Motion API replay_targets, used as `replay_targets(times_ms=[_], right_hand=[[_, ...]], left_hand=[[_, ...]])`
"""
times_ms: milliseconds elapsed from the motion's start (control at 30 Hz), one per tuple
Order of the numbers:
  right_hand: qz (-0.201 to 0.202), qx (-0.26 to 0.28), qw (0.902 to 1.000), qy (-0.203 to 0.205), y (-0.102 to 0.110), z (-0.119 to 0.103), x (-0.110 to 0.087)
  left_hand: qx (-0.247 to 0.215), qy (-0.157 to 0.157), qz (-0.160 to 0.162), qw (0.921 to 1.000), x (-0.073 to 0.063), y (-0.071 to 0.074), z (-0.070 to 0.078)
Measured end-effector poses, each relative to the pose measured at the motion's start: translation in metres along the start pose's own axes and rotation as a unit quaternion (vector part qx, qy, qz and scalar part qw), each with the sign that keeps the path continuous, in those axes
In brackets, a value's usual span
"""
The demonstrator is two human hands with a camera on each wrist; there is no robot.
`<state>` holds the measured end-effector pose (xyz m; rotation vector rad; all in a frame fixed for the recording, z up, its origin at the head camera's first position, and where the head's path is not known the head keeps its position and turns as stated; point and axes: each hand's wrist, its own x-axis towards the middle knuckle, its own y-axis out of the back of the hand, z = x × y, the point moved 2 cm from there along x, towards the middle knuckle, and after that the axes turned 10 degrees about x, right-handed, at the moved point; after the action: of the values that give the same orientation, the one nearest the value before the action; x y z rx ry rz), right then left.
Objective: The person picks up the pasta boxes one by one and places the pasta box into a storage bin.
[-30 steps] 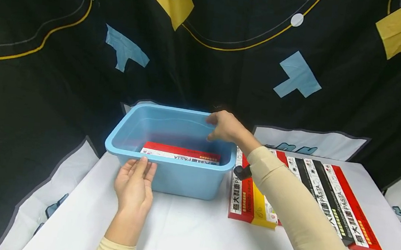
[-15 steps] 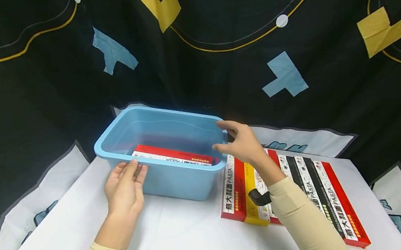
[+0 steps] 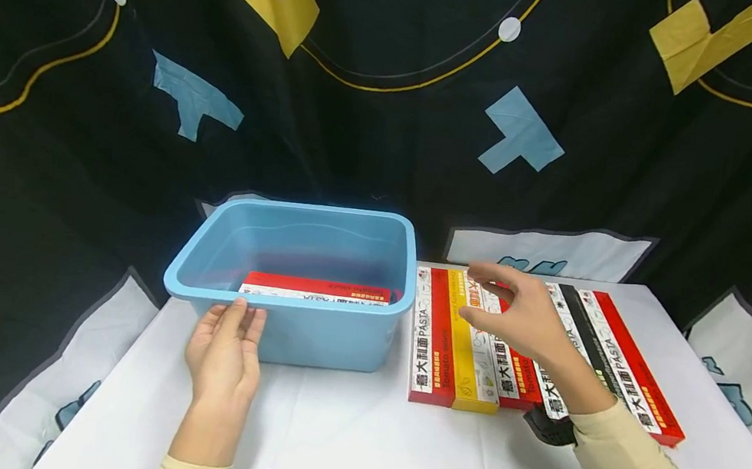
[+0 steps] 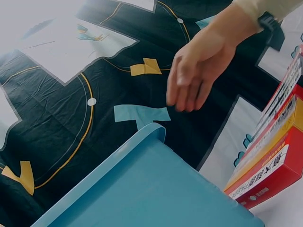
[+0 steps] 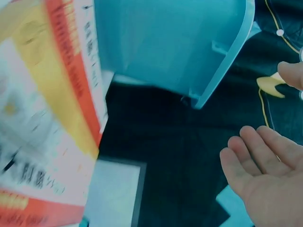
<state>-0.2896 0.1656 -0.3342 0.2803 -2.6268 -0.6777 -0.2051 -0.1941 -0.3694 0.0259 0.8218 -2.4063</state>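
Observation:
A light-blue plastic bin (image 3: 329,337) stands on the white table. Inside it lies a red and white pasta box (image 3: 317,287), its lower part hidden by the front wall. My left hand (image 3: 223,356) holds the bin's front rim near the left corner, thumb at the lip and fingers beneath. To the right, my right hand (image 3: 520,313) hovers over a row of pasta boxes, thumb and fingers spread apart with nothing between them. The row includes a red box (image 3: 448,351), a yellow box (image 3: 471,361) and a red box at the right end (image 3: 641,350).
A dark cloth backdrop (image 3: 358,147) with taped yellow and blue shapes hangs behind the white table (image 3: 353,433). The row of boxes lies close to the bin's right side. Beneath the right forearm (image 3: 642,466), part of the row is hidden.
My right hand has come out of the bin and moved right, over the row of boxes. The left hand stays at the bin's front rim. The head view has shifted slightly.

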Motion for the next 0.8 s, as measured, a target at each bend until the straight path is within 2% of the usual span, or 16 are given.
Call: replay_targets(times_ms=[167,467,800], right_hand=[[0.035,-0.046,0.9982,-0.018,0.019,0.014,-0.025],[0.087,-0.084,0.9921,-0.033,0.045,0.039,-0.066],[0.128,-0.131,0.9744,-0.131,0.08,0.072,-0.108]], left_hand=[[-0.008,-0.005,0.002,1.0,0.001,0.0,0.001],[-0.016,-0.014,0.003,0.9998,0.003,0.0,0.0],[-0.014,-0.011,0.001,0.9998,0.003,-0.001,-0.002]])
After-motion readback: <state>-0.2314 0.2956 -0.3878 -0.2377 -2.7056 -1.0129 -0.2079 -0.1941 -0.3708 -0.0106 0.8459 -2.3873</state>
